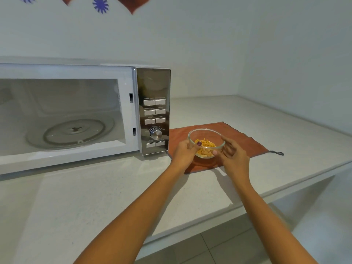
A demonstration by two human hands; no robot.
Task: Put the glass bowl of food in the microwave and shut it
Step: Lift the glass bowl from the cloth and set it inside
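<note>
A small glass bowl [204, 133] with orange food [206, 146] sits on an orange cloth [242, 140] to the right of the microwave. My left hand [183, 152] grips the bowl's left side, thumb over the rim. My right hand [233, 154] holds its right side, thumb at the near wall. The white microwave [76, 73] stands at the left with its cavity exposed and a glass turntable [73, 133] inside. Its door is out of view to the left.
The microwave's mirrored control panel [155, 111] with buttons and a dial faces me just left of the bowl. The pale countertop [95, 197] ends in a front edge at the lower right, with tiled floor [219, 244] below. Walls close the back and right.
</note>
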